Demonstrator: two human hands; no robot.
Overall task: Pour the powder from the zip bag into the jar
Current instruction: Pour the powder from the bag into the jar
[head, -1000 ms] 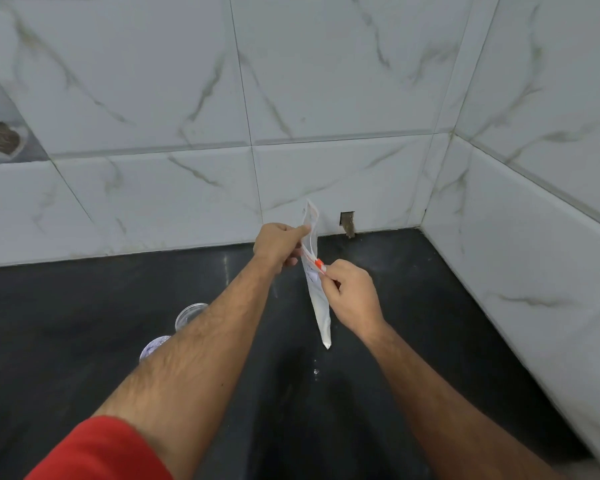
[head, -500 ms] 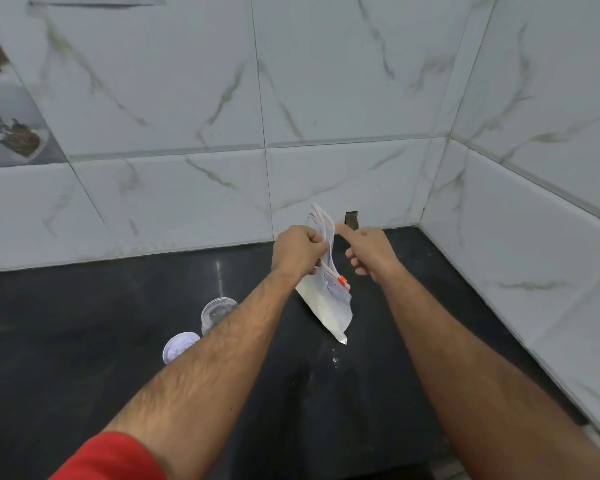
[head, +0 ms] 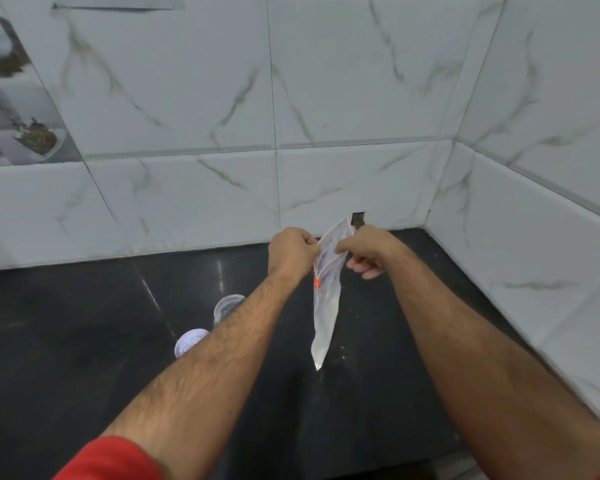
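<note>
Bag: your left hand [head: 293,252] and right hand [head: 368,249] both pinch the zip bag [head: 324,306] top.
Handling: looks limp, light; grip beside the orange slider [head: 316,283].

Your left arm wears a red sleeve [head: 108,459] that ends above the elbow, leaving the forearm bare and visibly hairy down to your left hand [head: 291,251]. Your right forearm is bare too, with only a sliver of red cloth at the bottom right corner. Your right hand [head: 369,249] carries no rings, watch or glove.
</note>
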